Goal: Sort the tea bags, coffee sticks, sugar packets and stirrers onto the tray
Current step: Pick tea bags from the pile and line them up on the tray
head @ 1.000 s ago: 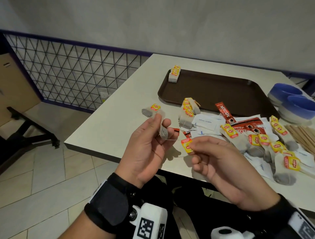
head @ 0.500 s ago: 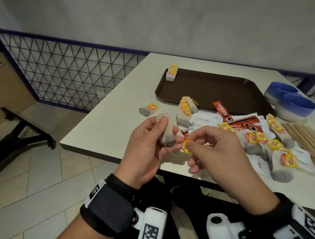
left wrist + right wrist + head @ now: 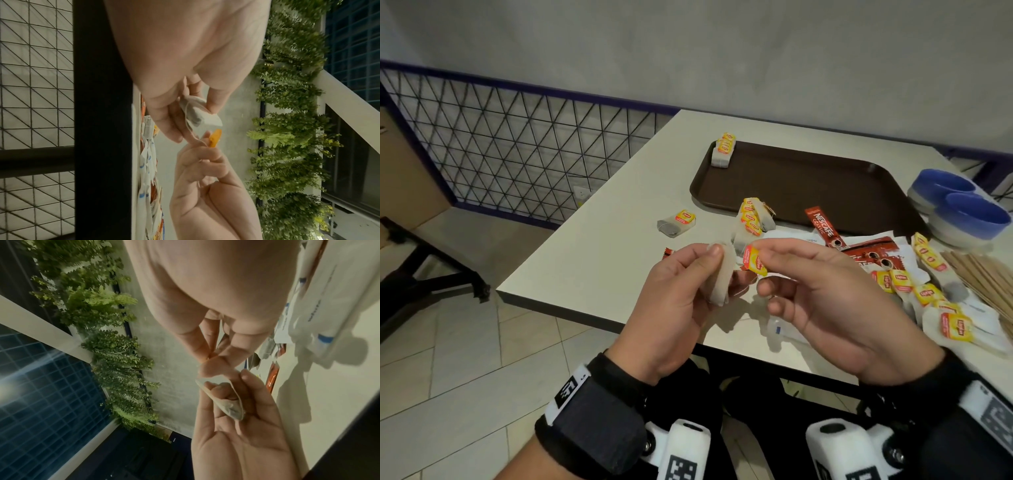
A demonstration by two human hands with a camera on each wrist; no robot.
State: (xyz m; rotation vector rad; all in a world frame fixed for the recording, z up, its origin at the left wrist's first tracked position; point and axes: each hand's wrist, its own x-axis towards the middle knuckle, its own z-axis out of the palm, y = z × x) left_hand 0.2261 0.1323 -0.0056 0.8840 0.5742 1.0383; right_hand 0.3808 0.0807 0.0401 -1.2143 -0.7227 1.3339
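1. Tea bag is being pinched above the worktop edge by left hand fingers.
2. Right hand fingers are pinching its yellow tag.
3. Thin string, barely visible, is possibly snagging; tugging could tear it.

My tray sat at the far side of the bench, with a small stack of tea bags in its far left corner. Just before the tray's near edge stood another stack of tea bags, a lone tea bag to its left and a coffee stick to its right. The bowls lay right of the tray, the stirrers before them. More tea bags lay over sugar packets at the near right.
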